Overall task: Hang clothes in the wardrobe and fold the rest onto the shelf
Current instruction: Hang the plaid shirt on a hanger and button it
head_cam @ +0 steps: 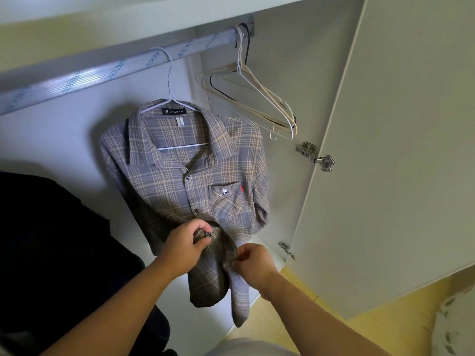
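Note:
A grey and beige plaid shirt (180, 176) hangs on a white hanger (169, 73) from the wardrobe rail (102, 70). Its upper buttons are closed and the lower front is parted. My left hand (185, 242) pinches the left front edge with a dark button showing at my fingertips. My right hand (253, 263) pinches the other front edge just to the right, below the chest pocket. Both hands are close together at the shirt's lower part.
Several bare hangers (259, 98) hang bunched at the rail's right end. The wardrobe door (385, 150) stands open on the right with its hinges showing. A dark garment (51, 240) hangs at the left. Yellow floor (359, 330) lies below right.

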A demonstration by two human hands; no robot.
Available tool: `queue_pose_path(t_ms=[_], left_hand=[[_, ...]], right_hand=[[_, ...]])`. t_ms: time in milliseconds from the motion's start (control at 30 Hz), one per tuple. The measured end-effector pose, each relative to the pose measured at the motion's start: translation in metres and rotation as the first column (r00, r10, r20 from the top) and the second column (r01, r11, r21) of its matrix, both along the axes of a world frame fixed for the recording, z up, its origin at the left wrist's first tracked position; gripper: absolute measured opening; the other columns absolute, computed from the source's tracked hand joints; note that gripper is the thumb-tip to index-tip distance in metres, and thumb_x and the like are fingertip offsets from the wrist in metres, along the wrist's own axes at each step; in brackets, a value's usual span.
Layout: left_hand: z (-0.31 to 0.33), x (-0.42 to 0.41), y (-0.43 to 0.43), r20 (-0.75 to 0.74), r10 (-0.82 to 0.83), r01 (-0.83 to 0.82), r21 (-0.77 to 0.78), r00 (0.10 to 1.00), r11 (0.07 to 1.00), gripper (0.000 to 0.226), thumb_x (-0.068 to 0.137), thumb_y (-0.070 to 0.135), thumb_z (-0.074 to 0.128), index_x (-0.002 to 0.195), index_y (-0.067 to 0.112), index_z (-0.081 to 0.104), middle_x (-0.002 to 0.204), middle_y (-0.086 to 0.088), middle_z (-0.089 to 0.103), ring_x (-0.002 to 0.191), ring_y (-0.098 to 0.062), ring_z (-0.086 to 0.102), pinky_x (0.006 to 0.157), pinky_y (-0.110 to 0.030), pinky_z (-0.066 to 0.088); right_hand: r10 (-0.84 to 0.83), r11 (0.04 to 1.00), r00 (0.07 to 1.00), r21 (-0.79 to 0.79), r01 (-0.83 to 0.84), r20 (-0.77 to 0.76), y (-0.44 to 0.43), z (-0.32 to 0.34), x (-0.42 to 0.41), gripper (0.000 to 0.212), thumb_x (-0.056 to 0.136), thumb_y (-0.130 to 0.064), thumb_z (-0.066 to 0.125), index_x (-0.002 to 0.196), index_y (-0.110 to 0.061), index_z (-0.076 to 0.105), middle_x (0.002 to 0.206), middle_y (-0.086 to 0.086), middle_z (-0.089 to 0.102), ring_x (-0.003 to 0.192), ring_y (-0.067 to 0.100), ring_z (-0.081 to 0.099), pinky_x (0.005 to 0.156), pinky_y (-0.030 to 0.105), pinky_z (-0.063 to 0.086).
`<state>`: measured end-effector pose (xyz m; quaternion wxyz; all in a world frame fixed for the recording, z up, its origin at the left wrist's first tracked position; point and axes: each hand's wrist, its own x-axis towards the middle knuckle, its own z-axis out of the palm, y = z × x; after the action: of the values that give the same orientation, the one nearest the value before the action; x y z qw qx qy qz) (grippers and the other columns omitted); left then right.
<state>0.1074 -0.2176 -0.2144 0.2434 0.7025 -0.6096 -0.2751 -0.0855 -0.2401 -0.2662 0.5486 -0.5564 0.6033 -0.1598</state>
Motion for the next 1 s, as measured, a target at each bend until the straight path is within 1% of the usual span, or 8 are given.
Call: queue_pose_path(t_ms=[133, 300, 533, 667, 767, 833, 933, 1000], left_hand=[[-0.002, -0.001, 0.000, 0.156, 0.009, 0.011, -0.122, 0.988, 0.992, 0.009, 0.093, 0.020, 0.072, 0.091, 0.027, 0.066, 0.114, 0.010, 0.050, 0.104, -0.007, 0.051, 0.084, -0.006, 0.036], [-0.005, 0.005, -0.002, 0.298, 0.060, 0.012, -0.234, 0.953, 0.972, 0.010, 0.081, 0.020, 0.084, 0.079, 0.026, 0.075, 0.108, 0.008, 0.052, 0.104, -0.016, 0.049, 0.084, -0.032, 0.047], [-0.001, 0.002, 0.001, 0.244, -0.168, 0.145, 0.109, 0.955, 0.983, 0.015, 0.092, 0.019, 0.071, 0.084, 0.030, 0.065, 0.102, 0.006, 0.062, 0.088, -0.012, 0.062, 0.080, -0.026, 0.053], [-0.007, -0.001, -0.001, 0.470, -0.338, 0.208, 0.307, 0.815, 0.929, 0.016, 0.097, 0.013, 0.059, 0.104, 0.020, 0.070, 0.110, 0.000, 0.068, 0.102, -0.019, 0.064, 0.086, -0.025, 0.049], [-0.005, -0.013, -0.002, 0.520, -0.476, 0.198, 0.501, 0.709, 0.843, 0.023, 0.099, 0.011, 0.058, 0.121, 0.014, 0.065, 0.121, -0.008, 0.064, 0.111, -0.025, 0.062, 0.093, -0.030, 0.050], [-0.010, -0.017, -0.001, 0.490, -0.492, 0.217, 0.514, 0.720, 0.830, 0.022, 0.101, 0.017, 0.059, 0.121, 0.011, 0.063, 0.121, -0.010, 0.064, 0.111, -0.026, 0.063, 0.094, -0.030, 0.050], [-0.014, -0.015, 0.006, 0.375, -0.372, 0.204, 0.417, 0.849, 0.886, 0.004, 0.100, 0.020, 0.061, 0.101, 0.022, 0.064, 0.108, -0.003, 0.068, 0.098, -0.019, 0.065, 0.085, -0.023, 0.051], [-0.017, -0.010, 0.008, 0.270, -0.288, 0.183, 0.357, 0.919, 0.916, 0.018, 0.097, 0.017, 0.062, 0.085, 0.031, 0.060, 0.095, 0.002, 0.069, 0.088, -0.016, 0.065, 0.075, -0.019, 0.050]], right_hand=[[0.036, 0.998, 0.995, -0.041, -0.040, -0.090, -0.001, -0.001, 0.001, 0.015, 0.091, -0.009, 0.060, 0.090, -0.023, 0.063, 0.090, 0.000, 0.071, 0.072, 0.013, 0.061, 0.054, 0.017, 0.047], [0.063, 0.998, 0.993, -0.024, -0.065, -0.103, 0.000, -0.004, 0.003, 0.008, 0.096, -0.016, 0.054, 0.097, -0.024, 0.053, 0.091, 0.005, 0.069, 0.075, 0.021, 0.059, 0.061, 0.028, 0.048], [-0.008, 1.000, 0.996, 0.000, 0.008, -0.084, 0.001, -0.002, 0.005, 0.008, 0.091, -0.023, 0.061, 0.100, -0.024, 0.059, 0.098, 0.001, 0.071, 0.093, 0.022, 0.066, 0.085, 0.039, 0.058], [-0.104, 0.994, 0.994, 0.032, 0.104, 0.012, -0.001, -0.003, 0.005, 0.012, 0.085, -0.018, 0.072, 0.095, -0.022, 0.065, 0.092, 0.002, 0.074, 0.085, 0.019, 0.071, 0.081, 0.038, 0.062], [-0.113, 0.992, 0.992, 0.058, 0.110, 0.055, 0.000, -0.002, 0.005, 0.014, 0.086, -0.011, 0.074, 0.095, -0.019, 0.067, 0.090, 0.004, 0.075, 0.077, 0.018, 0.072, 0.071, 0.032, 0.063], [-0.087, 0.995, 0.995, 0.059, 0.084, 0.048, 0.000, -0.001, 0.005, 0.016, 0.085, -0.008, 0.075, 0.093, -0.020, 0.068, 0.092, 0.000, 0.074, 0.082, 0.018, 0.071, 0.070, 0.028, 0.062], [-0.047, 0.997, 0.998, 0.061, 0.044, 0.046, 0.002, 0.000, 0.005, 0.021, 0.084, -0.005, 0.075, 0.088, -0.024, 0.067, 0.094, -0.003, 0.073, 0.084, 0.016, 0.068, 0.065, 0.020, 0.055], [-0.043, 0.997, 0.998, 0.067, 0.039, 0.046, 0.003, 0.001, 0.005, 0.022, 0.083, -0.005, 0.075, 0.088, -0.024, 0.067, 0.096, -0.002, 0.073, 0.084, 0.017, 0.068, 0.064, 0.020, 0.054]])
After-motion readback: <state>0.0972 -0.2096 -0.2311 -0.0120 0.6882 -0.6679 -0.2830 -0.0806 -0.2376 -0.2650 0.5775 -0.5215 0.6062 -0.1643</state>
